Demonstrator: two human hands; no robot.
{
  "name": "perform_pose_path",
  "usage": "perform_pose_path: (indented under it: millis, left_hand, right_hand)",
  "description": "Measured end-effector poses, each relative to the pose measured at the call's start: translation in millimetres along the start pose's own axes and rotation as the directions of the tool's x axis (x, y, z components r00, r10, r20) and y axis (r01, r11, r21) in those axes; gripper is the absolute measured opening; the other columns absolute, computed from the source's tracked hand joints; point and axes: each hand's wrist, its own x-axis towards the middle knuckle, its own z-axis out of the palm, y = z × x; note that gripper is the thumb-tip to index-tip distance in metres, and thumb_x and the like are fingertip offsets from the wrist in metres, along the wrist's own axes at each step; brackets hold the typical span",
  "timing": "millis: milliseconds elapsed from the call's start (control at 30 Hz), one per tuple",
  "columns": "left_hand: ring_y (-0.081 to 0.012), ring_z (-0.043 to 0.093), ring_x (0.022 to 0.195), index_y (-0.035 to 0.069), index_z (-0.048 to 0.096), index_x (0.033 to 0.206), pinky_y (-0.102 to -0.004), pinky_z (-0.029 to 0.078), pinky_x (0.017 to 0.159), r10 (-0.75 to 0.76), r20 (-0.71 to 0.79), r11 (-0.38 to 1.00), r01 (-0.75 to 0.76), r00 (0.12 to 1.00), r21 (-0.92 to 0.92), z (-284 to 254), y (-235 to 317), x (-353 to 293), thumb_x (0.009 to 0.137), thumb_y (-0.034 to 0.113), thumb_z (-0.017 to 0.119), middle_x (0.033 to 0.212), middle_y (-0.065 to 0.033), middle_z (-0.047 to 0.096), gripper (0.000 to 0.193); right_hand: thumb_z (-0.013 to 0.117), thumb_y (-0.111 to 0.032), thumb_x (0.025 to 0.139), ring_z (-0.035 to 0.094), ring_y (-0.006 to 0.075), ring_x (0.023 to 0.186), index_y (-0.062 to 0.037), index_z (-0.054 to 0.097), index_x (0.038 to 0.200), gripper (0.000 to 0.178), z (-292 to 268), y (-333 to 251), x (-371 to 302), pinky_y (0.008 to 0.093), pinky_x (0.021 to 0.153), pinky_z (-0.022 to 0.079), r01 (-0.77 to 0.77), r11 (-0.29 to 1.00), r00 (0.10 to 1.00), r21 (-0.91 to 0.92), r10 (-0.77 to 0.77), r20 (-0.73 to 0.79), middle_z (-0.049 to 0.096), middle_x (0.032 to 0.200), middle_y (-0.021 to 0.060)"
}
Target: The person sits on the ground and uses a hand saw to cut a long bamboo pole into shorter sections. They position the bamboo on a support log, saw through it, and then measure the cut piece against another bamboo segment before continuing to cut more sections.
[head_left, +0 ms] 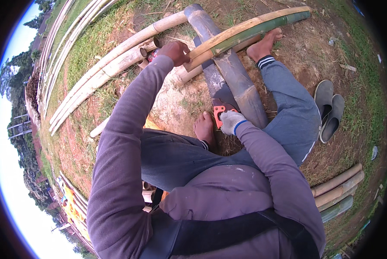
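My bare left hand (175, 52) is closed on the near left end of a split bamboo pole (245, 31), pale on its cut side and green on its outer side. The pole lies across two thick dark bamboo pieces (241, 84) on the ground. My right hand (231, 121), in a light glove with a blue cuff, grips the orange and black handle of a handsaw (219, 113). Most of the saw's blade is hard to make out against the dark bamboo. One bare foot (264, 45) is beside the split pole; my other foot (204, 128) is on the soil.
Long pale bamboo poles (102, 77) lie to the left, with hollow ends near my left hand. A pair of dark slip-on shoes (329, 110) sits at the right. Several cut bamboo pieces (338, 190) are stacked at the lower right. Grass and bare soil surround me.
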Motion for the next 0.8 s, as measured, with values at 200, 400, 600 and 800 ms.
perform_pose_path:
  millis: [200,400,600,800]
  left_hand:
    - [-0.0349,0.075,0.11,0.018,0.08,0.124,-0.0431,0.057,0.099,-0.043,0.008,0.996,0.042,0.999,0.079,-4.5,15.9,-3.3,0.082,0.036,0.084,0.114,-0.0172,0.079,0.046]
    - [-0.0339,0.075,0.109,0.02,0.081,0.124,-0.0428,0.058,0.097,-0.05,-0.014,0.996,0.051,0.999,0.071,-4.3,19.0,-3.8,0.081,0.035,0.085,0.114,-0.0156,0.08,0.046]
    - [-0.0326,0.074,0.111,0.023,0.081,0.123,-0.0426,0.057,0.098,-0.063,-0.005,0.996,0.063,0.998,0.068,-4.7,13.3,-2.0,0.08,0.038,0.087,0.115,-0.0118,0.08,0.046]
    - [-0.0299,0.071,0.12,0.023,0.075,0.124,-0.0445,0.056,0.101,-0.105,0.04,0.977,0.095,0.994,0.191,-12.7,31.9,1.7,0.08,0.037,0.091,0.125,-0.0067,0.076,0.049]
  right_hand:
    - [0.068,-0.023,0.091,0.07,0.0366,0.123,-0.0009,0.073,0.125,0.041,-14.5,-2.7,-7.6,0.0491,0.106,0.055,-0.005,1.0,0.999,0.018,0.004,0.032,0.073,0.13,0.0237]
    - [0.068,-0.024,0.091,0.069,0.0365,0.125,0.0,0.074,0.126,0.042,-12.8,-1.6,-7.2,0.0481,0.107,0.055,-0.006,1.0,0.998,0.017,0.005,0.066,0.072,0.131,0.025]
    - [0.072,-0.031,0.091,0.07,0.0379,0.124,-0.001,0.076,0.124,0.046,-2.9,-3.9,4.6,0.0469,0.108,0.054,0.029,1.0,0.989,-0.003,-0.028,0.149,0.072,0.13,0.027]
    - [0.077,-0.044,0.088,0.072,0.0386,0.116,0.0013,0.078,0.11,0.05,-23.2,-37.3,-33.2,0.0478,0.1,0.057,-0.141,0.985,0.986,0.104,0.149,-0.077,0.076,0.117,0.026]
